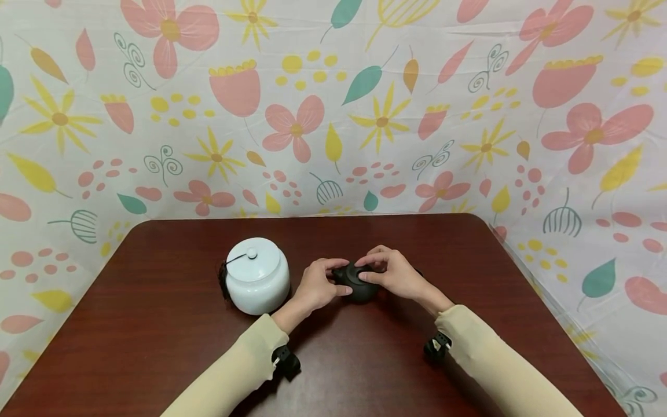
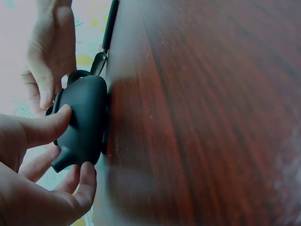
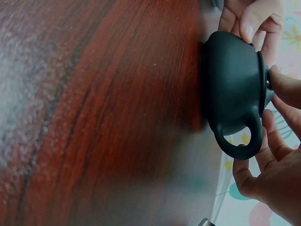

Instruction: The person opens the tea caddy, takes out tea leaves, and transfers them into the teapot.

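Head view shows your 2 hands at a small, matte black teapot with a round body (image 1: 363,294), which sits upright on the glossy red-brown wooden table (image 1: 172,324). Your left hand (image 1: 316,285) grips the teapot at its short black spout (image 2: 63,161), thumb on the near side of the body and fingertips around the other. Your right hand (image 1: 397,278) pinches the flat black lid (image 3: 262,82) at its top with thumb and fingers; the lid sits on the pot. Below your right fingers, you can see the black ring-shaped handle (image 3: 239,152). Left of your left hand stands a round, glossy white lidded jar (image 1: 257,294) with a black tassel (image 1: 223,281). Beyond the teapot, the left wrist view shows a slim black rod (image 2: 111,28).
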`<action>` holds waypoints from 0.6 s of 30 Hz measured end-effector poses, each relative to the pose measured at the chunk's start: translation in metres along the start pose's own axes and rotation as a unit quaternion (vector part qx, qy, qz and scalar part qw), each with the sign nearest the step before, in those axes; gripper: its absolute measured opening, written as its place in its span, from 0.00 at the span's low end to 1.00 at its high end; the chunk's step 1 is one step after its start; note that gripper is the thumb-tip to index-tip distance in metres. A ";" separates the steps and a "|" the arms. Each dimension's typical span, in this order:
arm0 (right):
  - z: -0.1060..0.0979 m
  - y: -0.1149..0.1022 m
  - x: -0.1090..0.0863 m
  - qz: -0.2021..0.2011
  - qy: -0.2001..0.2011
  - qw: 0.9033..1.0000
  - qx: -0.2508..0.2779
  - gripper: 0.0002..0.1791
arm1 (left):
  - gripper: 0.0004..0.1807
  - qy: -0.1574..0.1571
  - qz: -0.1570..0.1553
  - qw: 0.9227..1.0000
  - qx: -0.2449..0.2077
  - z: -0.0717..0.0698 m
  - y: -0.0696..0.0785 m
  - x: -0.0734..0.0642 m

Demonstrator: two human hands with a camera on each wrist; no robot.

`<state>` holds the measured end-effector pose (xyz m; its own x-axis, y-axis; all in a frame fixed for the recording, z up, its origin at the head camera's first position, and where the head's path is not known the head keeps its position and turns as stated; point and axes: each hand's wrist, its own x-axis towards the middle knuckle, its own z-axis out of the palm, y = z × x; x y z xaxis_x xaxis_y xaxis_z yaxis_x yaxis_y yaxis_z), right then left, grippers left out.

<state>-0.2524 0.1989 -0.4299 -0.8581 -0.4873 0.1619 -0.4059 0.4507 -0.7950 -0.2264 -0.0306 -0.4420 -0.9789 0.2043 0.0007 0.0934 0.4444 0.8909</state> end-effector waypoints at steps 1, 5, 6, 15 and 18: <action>0.000 -0.001 0.000 0.001 0.000 1.000 0.003 0.13 | 0.31 0.001 0.000 1.000 0.000 0.000 0.000 0.000; 0.001 -0.002 0.001 0.008 0.003 1.000 0.007 0.13 | 0.31 0.002 0.002 1.000 0.001 0.000 0.000 0.000; 0.001 -0.002 0.001 0.009 0.003 1.000 0.008 0.13 | 0.31 0.002 0.003 1.000 0.001 0.000 0.000 0.000; 0.002 -0.001 0.003 0.013 0.004 1.000 0.009 0.12 | 0.31 0.001 0.001 1.000 -0.002 -0.002 0.000 0.001; 0.002 -0.003 0.004 0.014 0.004 1.000 0.009 0.12 | 0.31 0.000 0.001 1.000 -0.003 -0.002 0.000 0.001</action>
<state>-0.2542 0.1946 -0.4281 -0.8714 -0.4688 0.1446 -0.3764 0.4498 -0.8099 -0.2277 -0.0323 -0.4408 -0.9786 0.2059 0.0020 0.0942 0.4392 0.8934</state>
